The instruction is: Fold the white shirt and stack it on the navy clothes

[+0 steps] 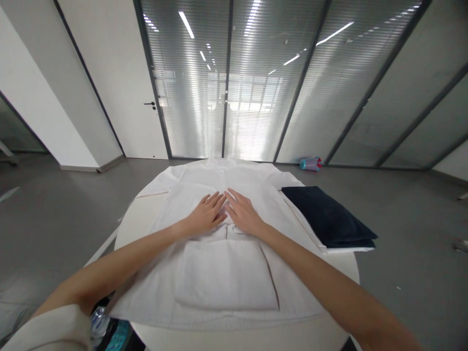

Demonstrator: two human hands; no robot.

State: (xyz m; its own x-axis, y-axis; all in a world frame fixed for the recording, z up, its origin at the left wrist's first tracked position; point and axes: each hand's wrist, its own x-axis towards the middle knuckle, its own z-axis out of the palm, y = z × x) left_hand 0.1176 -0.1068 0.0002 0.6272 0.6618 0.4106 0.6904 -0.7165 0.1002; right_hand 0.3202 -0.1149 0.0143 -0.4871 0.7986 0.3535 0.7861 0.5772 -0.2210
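A white garment, seemingly a shirt (197,190), is spread over the round table, with sleeve-like parts reaching out at the far side. On its near half lies a folded white cloth panel (223,273) with a brown line down its right side; I cannot tell whether it belongs to the same garment. My left hand (207,212) rests palm down on the white fabric near the middle, fingers stretched out. Beside it, my right hand (244,212) also lies flat with fingers extended, the fingertips of both nearly meeting. Neither hand grips anything.
Folded navy cloth (325,217) lies on folded white cloth (347,250) at the table's right edge. The round white table (127,226) shows along its rim. A blue and red item (310,164) sits on the floor by the glass wall. Bottles or packages (100,321) are low at left.
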